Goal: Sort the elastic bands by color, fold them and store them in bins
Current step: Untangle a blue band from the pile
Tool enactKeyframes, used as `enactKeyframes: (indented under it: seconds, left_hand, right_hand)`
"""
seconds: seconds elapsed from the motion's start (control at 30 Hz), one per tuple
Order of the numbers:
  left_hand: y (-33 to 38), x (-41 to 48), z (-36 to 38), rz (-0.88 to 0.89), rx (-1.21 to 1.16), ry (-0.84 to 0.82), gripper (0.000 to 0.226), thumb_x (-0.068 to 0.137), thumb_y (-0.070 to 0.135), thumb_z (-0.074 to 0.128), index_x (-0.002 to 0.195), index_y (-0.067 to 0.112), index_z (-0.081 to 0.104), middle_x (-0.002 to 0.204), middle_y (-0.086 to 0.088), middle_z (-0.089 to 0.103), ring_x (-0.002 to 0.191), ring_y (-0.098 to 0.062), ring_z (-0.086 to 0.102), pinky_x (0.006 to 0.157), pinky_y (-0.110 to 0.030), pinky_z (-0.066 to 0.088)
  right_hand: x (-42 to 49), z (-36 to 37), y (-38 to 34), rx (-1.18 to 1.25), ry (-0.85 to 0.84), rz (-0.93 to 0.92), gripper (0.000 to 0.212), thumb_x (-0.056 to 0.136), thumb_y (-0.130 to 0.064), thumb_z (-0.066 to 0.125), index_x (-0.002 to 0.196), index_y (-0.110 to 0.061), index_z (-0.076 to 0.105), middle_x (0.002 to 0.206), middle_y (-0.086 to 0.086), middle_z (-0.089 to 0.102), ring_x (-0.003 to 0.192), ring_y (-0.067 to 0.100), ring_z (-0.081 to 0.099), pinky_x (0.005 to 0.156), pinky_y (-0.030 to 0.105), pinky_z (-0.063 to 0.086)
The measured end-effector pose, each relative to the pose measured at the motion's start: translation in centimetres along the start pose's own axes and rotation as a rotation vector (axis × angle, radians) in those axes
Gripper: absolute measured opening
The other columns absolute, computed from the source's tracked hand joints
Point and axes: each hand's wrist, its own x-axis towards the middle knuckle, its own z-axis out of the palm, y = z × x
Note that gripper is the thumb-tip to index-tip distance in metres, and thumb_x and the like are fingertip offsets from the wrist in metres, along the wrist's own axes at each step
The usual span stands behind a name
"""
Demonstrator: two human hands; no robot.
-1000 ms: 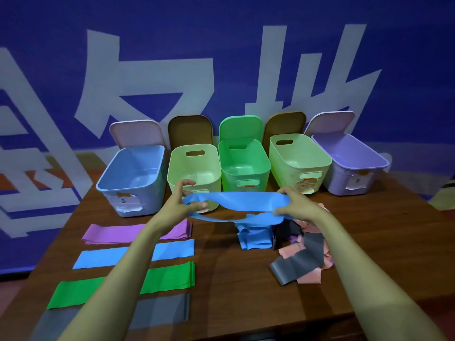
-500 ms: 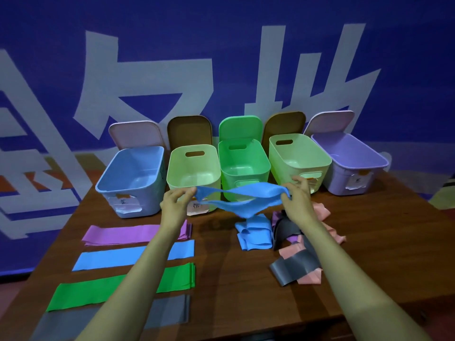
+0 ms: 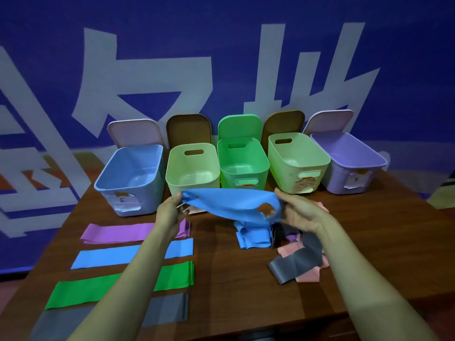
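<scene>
A blue elastic band (image 3: 231, 201) is stretched in the air between my hands, above the table in front of the bins. My left hand (image 3: 170, 211) pinches its left end and my right hand (image 3: 299, 212) grips its right end, where the band loops. Flat on the table at the left lie a purple band (image 3: 115, 233), a blue band (image 3: 105, 257), a green band (image 3: 83, 292) and a grey band (image 3: 167, 310). A crumpled blue band (image 3: 251, 238) and a loose pile of grey and pink bands (image 3: 299, 263) lie under my right hand.
Five open bins stand in a row at the back of the wooden table (image 3: 234, 286): blue bin (image 3: 131, 178), pale green bin (image 3: 193, 168), green bin (image 3: 242, 163), light green bin (image 3: 296, 161), purple bin (image 3: 347, 163). Lids lean on the blue wall behind.
My hands have spread apart and lowered slightly, pulling the blue band out wider and flatter. Before that they lifted it off the pile.
</scene>
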Motion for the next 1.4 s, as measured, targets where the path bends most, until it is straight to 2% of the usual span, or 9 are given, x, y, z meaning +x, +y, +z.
enactKeyframes:
  seconds: [0.13, 0.27, 0.47, 0.63, 0.8, 1.0, 1.13, 1.3, 1.4]
  left_hand:
    - [0.6, -0.6, 0.2, -0.171, -0.146, -0.175, 0.023, 0.099, 0.014, 0.042, 0.098, -0.001, 0.059, 0.081, -0.010, 0.068, 0.077, -0.022, 0.062, 0.077, -0.033, 0.049]
    - [1.6, -1.9, 1.6, -0.074, 0.124, -0.235, 0.021, 0.096, 0.006, 0.046, 0.114, 0.006, 0.055, 0.085, -0.011, 0.066, 0.059, -0.014, 0.066, 0.053, -0.026, 0.053]
    - [3.0, -4.2, 4.2, 0.325, 0.806, -0.518, 0.028, 0.092, 0.007, 0.055, 0.119, 0.016, 0.059, 0.102, -0.008, 0.059, 0.088, -0.015, 0.057, 0.084, -0.030, 0.050]
    - [2.3, -5.4, 7.1, 0.760, 1.225, -0.427, 0.018, 0.085, 0.017, 0.066, 0.102, 0.015, 0.069, 0.097, -0.004, 0.062, 0.088, -0.017, 0.057, 0.074, -0.024, 0.042]
    - [1.5, -5.5, 7.9, 0.786, 1.084, -0.394, 0.011, 0.077, 0.020, 0.075, 0.087, 0.022, 0.071, 0.087, 0.004, 0.039, 0.075, -0.003, 0.044, 0.066, -0.011, 0.033]
    - [2.8, -6.8, 10.4, 0.799, 0.876, -0.514, 0.004, 0.087, 0.016, 0.064, 0.088, 0.018, 0.062, 0.079, 0.015, 0.059, 0.071, -0.004, 0.055, 0.067, -0.018, 0.045]
    - [5.6, -6.1, 11.6, 0.731, 0.462, -0.340, 0.015, 0.088, 0.010, 0.061, 0.081, 0.023, 0.056, 0.080, 0.006, 0.057, 0.075, -0.012, 0.055, 0.066, -0.032, 0.053]
    - [9.8, -4.2, 9.1, 0.631, 0.168, -0.136, 0.015, 0.090, 0.005, 0.057, 0.081, 0.017, 0.054, 0.083, -0.002, 0.058, 0.078, -0.012, 0.060, 0.058, -0.022, 0.056]
    - [11.6, -2.8, 6.6, 0.616, 0.112, -0.036, 0.016, 0.091, 0.003, 0.056, 0.081, 0.015, 0.053, 0.083, -0.004, 0.059, 0.075, -0.013, 0.061, 0.053, -0.019, 0.054]
  right_hand:
    - [1.0, -0.4, 0.5, -0.243, 0.260, 0.020, 0.028, 0.087, -0.034, 0.062, 0.094, -0.007, 0.067, 0.075, 0.006, 0.065, 0.061, 0.018, 0.060, 0.056, 0.026, 0.045]
    - [2.7, -1.2, 1.4, -0.476, 0.506, -0.111, 0.024, 0.090, -0.033, 0.059, 0.076, -0.016, 0.067, 0.084, 0.006, 0.063, 0.082, 0.023, 0.057, 0.077, 0.033, 0.042]
    - [2.5, -0.3, 2.1, -1.001, 0.428, -0.004, 0.013, 0.088, -0.030, 0.062, 0.087, -0.017, 0.065, 0.093, 0.003, 0.067, 0.093, 0.019, 0.058, 0.081, 0.031, 0.044]
    - [0.4, 3.2, 0.7, -0.840, 0.215, -0.377, 0.015, 0.090, -0.026, 0.060, 0.103, -0.020, 0.065, 0.108, -0.004, 0.065, 0.103, 0.008, 0.058, 0.084, 0.014, 0.044]
    - [-1.5, 4.9, 0.3, -0.700, 0.032, -0.453, 0.023, 0.082, -0.009, 0.070, 0.103, -0.018, 0.065, 0.098, -0.002, 0.067, 0.087, 0.001, 0.063, 0.070, 0.011, 0.047]
    - [-1.6, 6.3, 1.1, -0.818, 0.209, -0.458, 0.032, 0.083, -0.031, 0.069, 0.112, -0.020, 0.062, 0.099, 0.001, 0.069, 0.093, 0.017, 0.064, 0.078, 0.033, 0.051]
    - [-0.3, 6.4, 0.8, -0.858, 0.362, -0.522, 0.024, 0.086, -0.030, 0.065, 0.095, -0.008, 0.063, 0.085, 0.011, 0.067, 0.078, 0.027, 0.061, 0.064, 0.036, 0.046]
    - [0.4, 4.3, 0.2, -0.944, 0.392, -0.515, 0.030, 0.084, -0.026, 0.067, 0.079, 0.001, 0.057, 0.070, 0.019, 0.056, 0.063, 0.017, 0.042, 0.057, 0.031, 0.029]
    - [0.9, 3.2, -0.1, -0.969, 0.303, -0.429, 0.017, 0.081, -0.021, 0.071, 0.078, -0.008, 0.061, 0.075, 0.013, 0.062, 0.067, 0.017, 0.051, 0.060, 0.032, 0.036]
